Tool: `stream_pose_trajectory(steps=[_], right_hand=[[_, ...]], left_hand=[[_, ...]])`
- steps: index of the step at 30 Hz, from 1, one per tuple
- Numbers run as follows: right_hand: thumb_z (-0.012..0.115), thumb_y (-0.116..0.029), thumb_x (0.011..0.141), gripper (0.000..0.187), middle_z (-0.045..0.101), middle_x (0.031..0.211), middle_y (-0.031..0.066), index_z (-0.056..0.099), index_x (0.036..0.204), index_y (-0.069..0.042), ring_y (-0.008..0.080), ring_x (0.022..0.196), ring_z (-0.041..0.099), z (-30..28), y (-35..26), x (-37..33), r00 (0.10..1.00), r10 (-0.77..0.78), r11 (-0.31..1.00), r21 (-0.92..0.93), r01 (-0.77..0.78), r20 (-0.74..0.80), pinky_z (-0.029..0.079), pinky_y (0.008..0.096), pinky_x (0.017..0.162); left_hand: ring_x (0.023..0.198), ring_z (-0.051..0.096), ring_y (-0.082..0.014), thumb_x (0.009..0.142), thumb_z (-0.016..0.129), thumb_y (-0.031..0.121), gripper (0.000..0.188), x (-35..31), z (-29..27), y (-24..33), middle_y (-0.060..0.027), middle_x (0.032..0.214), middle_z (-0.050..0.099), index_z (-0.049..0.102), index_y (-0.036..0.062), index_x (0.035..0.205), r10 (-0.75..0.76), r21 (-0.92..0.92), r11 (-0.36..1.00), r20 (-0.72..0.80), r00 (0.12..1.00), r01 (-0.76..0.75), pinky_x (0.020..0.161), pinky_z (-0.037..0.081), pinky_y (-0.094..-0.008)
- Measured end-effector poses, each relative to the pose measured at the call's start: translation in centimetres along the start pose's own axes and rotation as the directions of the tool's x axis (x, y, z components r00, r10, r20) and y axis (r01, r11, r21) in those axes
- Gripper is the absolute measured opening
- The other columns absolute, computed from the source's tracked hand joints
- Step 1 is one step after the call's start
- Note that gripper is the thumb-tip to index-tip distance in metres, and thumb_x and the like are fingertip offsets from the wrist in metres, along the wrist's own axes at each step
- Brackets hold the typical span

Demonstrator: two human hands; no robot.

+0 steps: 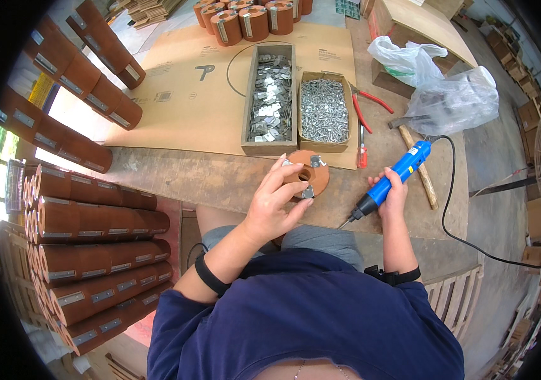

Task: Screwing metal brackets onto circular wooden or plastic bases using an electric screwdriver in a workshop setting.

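My left hand (275, 204) is closed on a reddish-brown round block (322, 177) with a hole in its middle, at the near edge of the table. Small metal clips sit on the block's top face, one metal clip (317, 161) at the far side and another metal clip (308, 191) by my thumb. In my right hand (394, 197) is a blue electric screwdriver (401, 170), its bit pointing down and left, apart from the block. A wooden box (249, 120) of small metal clips and a carton (325, 146) full of screws stand just beyond the block.
Red-handled pliers (381, 101), a red screwdriver (362, 156) and a hammer (424, 171) lie at the right, near plastic bags (454, 101). The power cord (451, 209) runs off right. Stacked brown cylinders (102, 218) crowd the left; more cylinders (254, 24) stand at the back.
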State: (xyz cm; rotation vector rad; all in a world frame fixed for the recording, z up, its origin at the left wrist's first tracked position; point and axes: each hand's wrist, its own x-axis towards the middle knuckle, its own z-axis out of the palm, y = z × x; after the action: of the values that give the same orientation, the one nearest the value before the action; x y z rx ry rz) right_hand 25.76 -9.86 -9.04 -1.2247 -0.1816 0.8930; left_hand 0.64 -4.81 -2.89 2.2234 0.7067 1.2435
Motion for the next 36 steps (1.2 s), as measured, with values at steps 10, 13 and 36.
stream_pose_trajectory(steps=[10,13,36], right_hand=[[0.060,-0.011,0.072,0.025,0.050,0.071,0.0084,0.042,0.089,-0.003,0.0185,0.058,0.053,0.0,-0.1,0.0,1.000,-0.002,1.000,0.008,0.002,0.003,0.052,0.0382,0.060],[0.060,-0.011,0.072,0.025,0.050,0.071,0.0084,0.042,0.088,-0.003,0.0184,0.058,0.053,0.1,-0.1,0.0,1.000,-0.002,1.000,0.012,0.002,0.007,0.052,0.0381,0.060],[0.059,-0.011,0.073,0.027,0.049,0.071,0.0086,0.041,0.090,-0.002,0.0177,0.057,0.053,0.2,-0.3,-0.3,1.000,-0.006,1.000,0.001,0.006,0.031,0.053,0.0370,0.058]], left_hand=[[0.093,0.055,-0.0324,0.056,0.072,0.002,0.028,-0.1,0.2,-0.2,-0.0164,0.099,0.055,0.059,0.0005,0.080,0.016,0.004,1.000,-0.023,1.000,-0.016,0.093,0.037,-0.0492],[0.093,0.054,-0.0328,0.055,0.073,0.002,0.029,-0.2,0.2,-0.5,-0.0166,0.100,0.055,0.059,0.0006,0.080,0.023,0.006,1.000,-0.015,1.000,-0.023,0.094,0.036,-0.0490],[0.094,0.054,-0.0243,0.072,0.063,0.025,0.025,13.6,5.4,-7.5,-0.0068,0.090,0.060,0.058,0.0127,0.093,-0.438,0.710,0.675,0.604,0.666,-0.200,0.078,0.033,-0.0419]])
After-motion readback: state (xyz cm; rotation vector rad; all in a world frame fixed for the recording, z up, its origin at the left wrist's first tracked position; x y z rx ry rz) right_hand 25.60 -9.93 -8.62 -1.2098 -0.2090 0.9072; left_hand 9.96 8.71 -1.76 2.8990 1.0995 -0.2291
